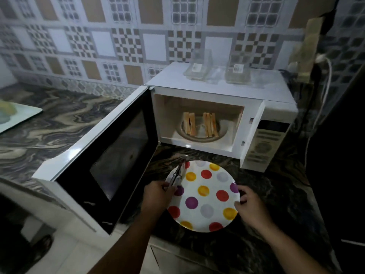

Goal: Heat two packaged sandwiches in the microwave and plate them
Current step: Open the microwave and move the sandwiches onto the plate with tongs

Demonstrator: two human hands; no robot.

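Observation:
The white microwave stands on the counter with its door swung wide open to the left. Inside, two sandwich halves stand upright on the turntable: one at the left, one at the right. In front of the microwave lies a white plate with coloured dots, with nothing on it. My left hand grips metal tongs that lie over the plate's left rim. My right hand holds the plate's right rim.
Two clear plastic sandwich boxes, one and another, sit on top of the microwave. A power cable hangs at the right. A pale board lies at the far left on the marbled counter.

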